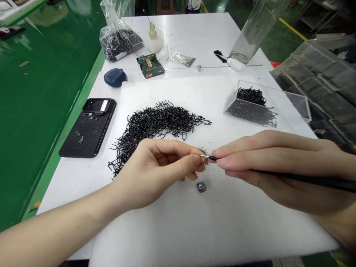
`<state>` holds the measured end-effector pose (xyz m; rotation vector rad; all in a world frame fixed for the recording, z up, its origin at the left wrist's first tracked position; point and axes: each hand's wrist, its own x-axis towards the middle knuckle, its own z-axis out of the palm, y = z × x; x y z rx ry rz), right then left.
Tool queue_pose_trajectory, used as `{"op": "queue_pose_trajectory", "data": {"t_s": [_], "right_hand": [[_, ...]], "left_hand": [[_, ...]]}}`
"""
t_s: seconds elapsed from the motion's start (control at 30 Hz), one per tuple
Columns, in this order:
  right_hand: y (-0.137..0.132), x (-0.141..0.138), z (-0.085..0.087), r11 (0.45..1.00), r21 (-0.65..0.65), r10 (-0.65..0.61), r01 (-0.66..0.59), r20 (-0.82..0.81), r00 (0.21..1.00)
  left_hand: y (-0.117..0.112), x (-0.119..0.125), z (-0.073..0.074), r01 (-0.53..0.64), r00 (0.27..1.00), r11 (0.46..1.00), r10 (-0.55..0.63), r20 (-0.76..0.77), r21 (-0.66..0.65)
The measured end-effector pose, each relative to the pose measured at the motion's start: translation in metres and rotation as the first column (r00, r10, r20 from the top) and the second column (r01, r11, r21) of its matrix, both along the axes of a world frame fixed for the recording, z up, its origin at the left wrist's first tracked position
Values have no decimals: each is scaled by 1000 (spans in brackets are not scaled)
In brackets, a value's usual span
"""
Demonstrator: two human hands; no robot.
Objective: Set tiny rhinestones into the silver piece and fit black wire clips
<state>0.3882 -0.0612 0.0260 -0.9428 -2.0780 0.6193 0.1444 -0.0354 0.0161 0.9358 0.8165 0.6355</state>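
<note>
My left hand (158,172) is pinched at the fingertips around a tiny part, too small to make out, against the silver tip of a thin black-handled tool (306,178). My right hand (278,163) is shut on that tool's handle, close to the tip. Just below the left fingertips, a small square metal piece (201,187) lies on a white foam pad (178,233). Dark specks are scattered around the tool tip. A curved heap of bent black wire pieces (155,126) lies behind my left hand, which partly covers its lower end.
A clear acrylic box (294,105) holding black wire pieces stands to the right of the heap. A black phone (89,129) lies to the left, and a navy pouch (115,77) and a plastic bag of dark pieces (116,46) lie beyond it. A clear tube (258,26) leans overhead.
</note>
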Motion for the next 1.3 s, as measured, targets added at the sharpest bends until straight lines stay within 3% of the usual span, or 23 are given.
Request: {"op": "queue_pose_trajectory", "data": {"t_s": [0.2,0.5,0.8,1.03,1.13,1.23,1.3], "right_hand": [[-1,-7,-5,1000,-19,5,-6,-62,998],[5,5,-12,987,111,126,-116,-87,988],[5,1,-16,999,-15,43,-48,-249,968],[8,3,-19,995,-98,-35,-1,-357,933],[10,6,-20,993,-117,-32,-6,-319,947],[14,10,-19,990,-122,33,-65,-249,968],[18,12,-19,982,-141,99,-125,-176,979]], "left_hand": [[-1,2,0,-26,1000,1000,26,4,17],[1,4,-2,-39,999,999,38,33,32],[-2,3,-4,-44,999,998,44,1,55],[-3,4,1,-86,983,971,119,-142,221],[-7,4,1,-69,939,891,209,-272,448],[-11,1,-2,99,871,716,273,-408,691],[-14,-1,-4,210,838,627,280,-468,750]]}}
